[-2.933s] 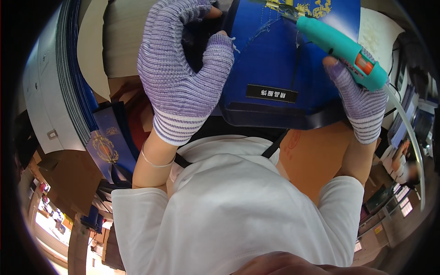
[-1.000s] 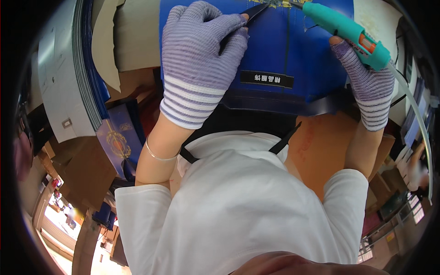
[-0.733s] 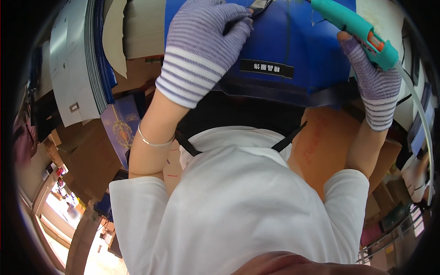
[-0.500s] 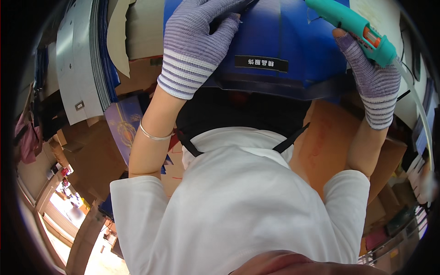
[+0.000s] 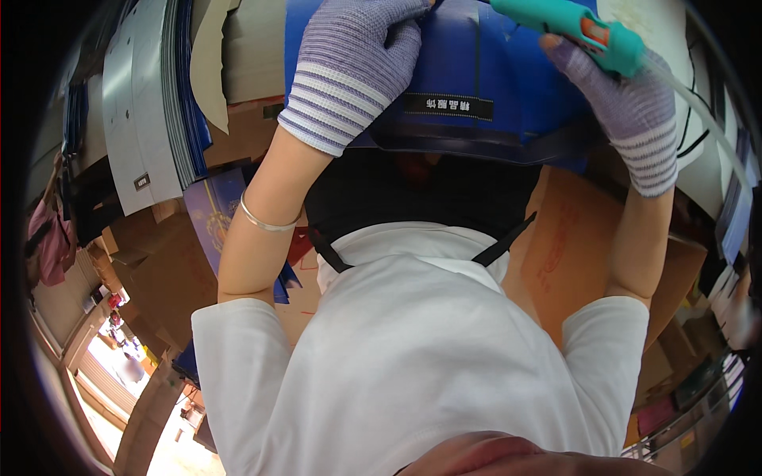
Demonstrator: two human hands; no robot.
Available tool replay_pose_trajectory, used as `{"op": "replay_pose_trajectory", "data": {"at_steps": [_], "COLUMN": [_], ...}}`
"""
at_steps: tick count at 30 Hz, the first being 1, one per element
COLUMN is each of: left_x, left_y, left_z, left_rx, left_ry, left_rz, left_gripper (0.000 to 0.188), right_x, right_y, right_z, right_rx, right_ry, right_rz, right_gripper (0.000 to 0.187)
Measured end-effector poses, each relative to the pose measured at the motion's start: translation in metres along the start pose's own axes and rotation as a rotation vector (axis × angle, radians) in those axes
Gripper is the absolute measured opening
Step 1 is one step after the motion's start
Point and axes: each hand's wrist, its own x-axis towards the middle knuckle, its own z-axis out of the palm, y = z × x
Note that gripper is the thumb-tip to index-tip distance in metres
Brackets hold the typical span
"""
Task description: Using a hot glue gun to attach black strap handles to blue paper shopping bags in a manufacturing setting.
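My right hand (image 5: 627,91), in a purple and white striped glove with a bare thumb tip, is wrapped round a teal hot glue gun (image 5: 575,32). A pale hose runs from the back of the gun. Its front end points left over a glossy blue cardboard piece (image 5: 444,67) that has a dark label strip (image 5: 448,105). My left hand (image 5: 353,59), gloved alike, rests at the left part of the blue piece. Its thumb and fingers close at the picture's upper edge on something dark and thin, mostly cut off from sight.
At the left stands a stack of grey and blue sheets (image 5: 143,111). Brown cardboard (image 5: 579,246) lies below the work surface on the right, with more boxes (image 5: 171,285) at the left. A black cord (image 5: 692,143) hangs beside my right wrist.
My right hand has moved left and up with the glue gun, so its front end is closer to my left hand. My left hand has shifted slightly right and up.
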Motion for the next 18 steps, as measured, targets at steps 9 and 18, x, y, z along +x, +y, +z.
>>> {"op": "replay_pose_trajectory", "data": {"at_steps": [9, 18], "left_x": [0.017, 0.014], "left_y": [0.035, 0.032], "left_z": [-0.017, -0.019], "left_rx": [-0.098, -0.208], "left_ry": [-0.023, -0.004], "left_rz": [-0.205, -0.234], "left_gripper": [0.016, 0.016], "right_x": [0.034, 0.027], "right_y": [-0.043, -0.027], "right_z": [0.003, -0.016], "right_rx": [0.026, -0.359], "right_ry": [-0.019, -0.223], "right_rz": [-0.081, -0.013], "right_gripper": [0.031, 0.034]}}
